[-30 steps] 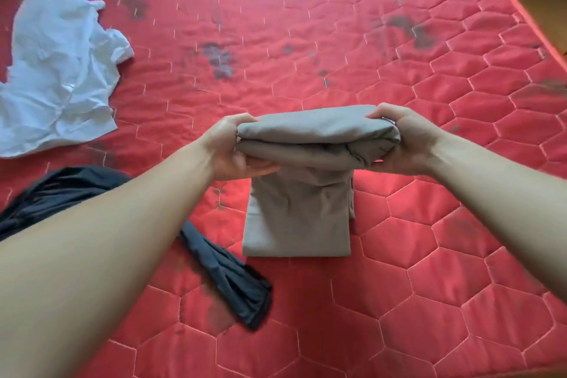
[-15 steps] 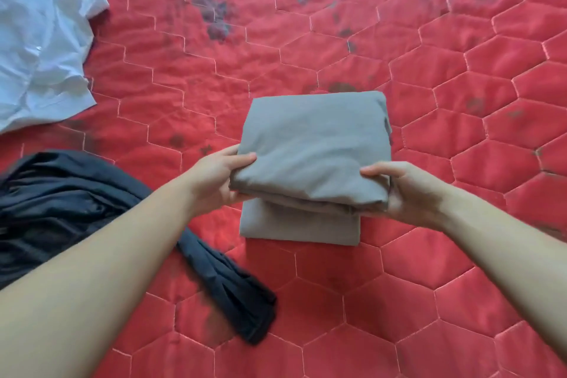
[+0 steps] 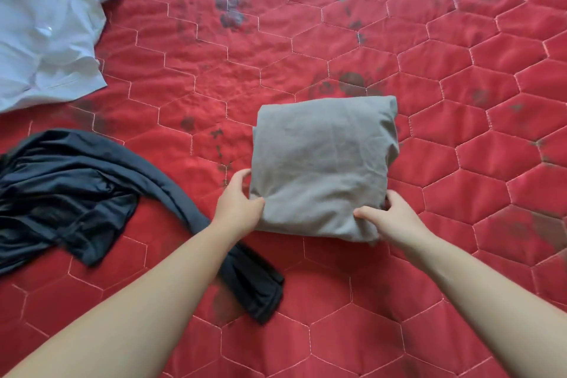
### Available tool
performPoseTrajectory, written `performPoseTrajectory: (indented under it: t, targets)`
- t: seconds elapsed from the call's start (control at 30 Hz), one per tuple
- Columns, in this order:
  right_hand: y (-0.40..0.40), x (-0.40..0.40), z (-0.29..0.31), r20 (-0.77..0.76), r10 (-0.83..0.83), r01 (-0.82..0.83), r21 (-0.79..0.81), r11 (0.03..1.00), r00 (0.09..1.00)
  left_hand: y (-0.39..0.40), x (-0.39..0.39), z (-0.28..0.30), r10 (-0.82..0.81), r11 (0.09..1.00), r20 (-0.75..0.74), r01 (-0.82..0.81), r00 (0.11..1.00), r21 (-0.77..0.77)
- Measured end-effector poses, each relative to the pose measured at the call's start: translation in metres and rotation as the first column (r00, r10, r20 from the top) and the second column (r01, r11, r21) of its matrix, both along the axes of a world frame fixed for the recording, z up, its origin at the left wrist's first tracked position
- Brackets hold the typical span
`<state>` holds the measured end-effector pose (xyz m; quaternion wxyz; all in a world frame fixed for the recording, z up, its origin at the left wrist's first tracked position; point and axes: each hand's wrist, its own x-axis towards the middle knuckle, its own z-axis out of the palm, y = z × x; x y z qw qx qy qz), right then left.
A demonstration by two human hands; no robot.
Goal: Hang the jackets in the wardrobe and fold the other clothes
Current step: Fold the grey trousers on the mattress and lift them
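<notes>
A grey garment lies folded into a compact square in the middle of the red quilted mattress. My left hand grips its near left corner, thumb on top. At the near right corner my right hand pinches the fabric, fingers tucked under the edge. A dark navy garment sprawls unfolded to the left, one end running under my left forearm. A white shirt lies crumpled at the top left.
The mattress has dark stains across its far half. Bare quilted surface stretches to the right of the grey bundle and along the near edge.
The raised top half of the grey garment has come down onto its lower half, making one flat square. Both hands slid to its near corners. The view has moved closer.
</notes>
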<state>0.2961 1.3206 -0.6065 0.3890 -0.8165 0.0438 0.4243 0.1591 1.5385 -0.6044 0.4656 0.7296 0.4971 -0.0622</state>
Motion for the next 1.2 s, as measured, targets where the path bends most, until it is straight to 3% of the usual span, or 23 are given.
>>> performPoseTrajectory:
  t: [0.07, 0.13, 0.2, 0.27, 0.4, 0.6, 0.67, 0.7, 0.77, 0.83, 1.0, 1.07, 1.2]
  targets:
    - [0.006, -0.007, 0.002, 0.407, 0.035, -0.019, -0.044, 0.999, 0.913, -0.010, 0.004, 0.005, -0.173, 0.948, 0.034, 0.158, 0.984, 0.276]
    - [0.017, -0.011, 0.008, 0.719, 0.203, -0.141, -0.145, 0.979, 0.664, -0.018, 0.012, 0.008, -0.373, 0.787, -0.030, 0.333, 0.927, 0.519]
    - [0.035, -0.011, 0.006, 0.810, 0.413, -0.310, -0.300, 0.902, 0.416, -0.021, 0.028, 0.004, -0.504, 0.642, -0.079, 0.434, 0.860, 0.632]
    - [0.050, -0.003, -0.005, 0.764, 0.571, -0.419, -0.432, 0.799, 0.301, -0.019, 0.041, -0.011, -0.579, 0.555, -0.183, 0.549, 0.794, 0.625]
    - [0.051, 0.015, -0.044, 0.584, 0.736, -0.451, -0.585, 0.674, 0.343, -0.024, 0.040, -0.055, -0.529, 0.577, -0.339, 0.623, 0.778, 0.528]
    - [0.057, 0.028, -0.068, 0.597, 0.722, -0.473, -0.553, 0.686, 0.349, -0.019, 0.048, -0.080, -0.526, 0.617, -0.263, 0.576, 0.809, 0.536]
    - [0.053, 0.027, -0.063, 0.620, 0.689, -0.461, -0.520, 0.719, 0.376, -0.024, 0.045, -0.075, -0.493, 0.673, -0.236, 0.540, 0.837, 0.506]
    - [0.051, 0.025, -0.060, 0.645, 0.623, -0.414, -0.470, 0.780, 0.443, -0.028, 0.044, -0.071, -0.429, 0.737, -0.207, 0.473, 0.879, 0.482]
    - [0.050, 0.018, -0.053, 0.658, 0.342, -0.196, -0.287, 0.938, 0.671, -0.036, 0.041, -0.063, -0.198, 0.889, -0.133, 0.235, 0.971, 0.394]
    - [0.053, 0.008, -0.046, 0.570, 0.075, 0.024, -0.165, 0.986, 0.818, -0.046, 0.039, -0.053, 0.032, 0.955, -0.100, -0.001, 0.994, 0.297]
    - [0.058, 0.018, -0.033, 0.300, -0.378, 0.396, 0.003, 0.918, 0.876, -0.041, 0.052, -0.032, 0.310, 0.944, -0.096, -0.294, 0.946, 0.152]
    - [0.056, 0.027, -0.029, 0.187, -0.405, 0.416, -0.025, 0.909, 0.895, -0.030, 0.057, -0.028, 0.359, 0.933, -0.120, -0.358, 0.926, 0.028]
    - [0.050, 0.040, -0.023, 0.060, -0.303, 0.308, -0.093, 0.947, 0.951, -0.023, 0.053, -0.027, 0.357, 0.913, -0.189, -0.385, 0.915, -0.136]
